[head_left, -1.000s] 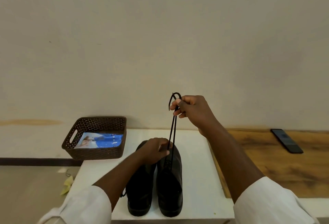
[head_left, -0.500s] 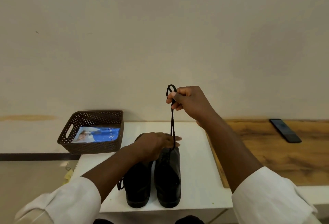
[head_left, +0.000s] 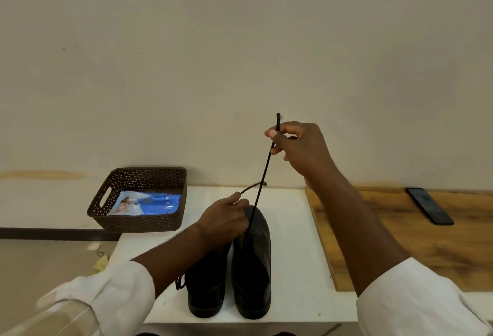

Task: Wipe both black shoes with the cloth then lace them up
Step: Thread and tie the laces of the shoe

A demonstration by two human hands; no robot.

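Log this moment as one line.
stage: lacing | right hand: pinching lace taut above right shoe | left hand: holding other lace end at shoe

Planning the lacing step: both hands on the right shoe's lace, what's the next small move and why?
Probably cross the two ends. The right hand pinches one lace end taut above the right shoe; the left hand holds the other end low, so both look pulled through.

A plain beige wall (head_left: 240, 42) fills the space above and behind both hands. Beneath them stands a white table (head_left: 293, 269); just right of the right arm a wood-grain surface (head_left: 440, 250) adjoins it. Left of the left sleeve lies pale floor (head_left: 48, 263), with a dark baseboard strip (head_left: 40, 233) along the wall.
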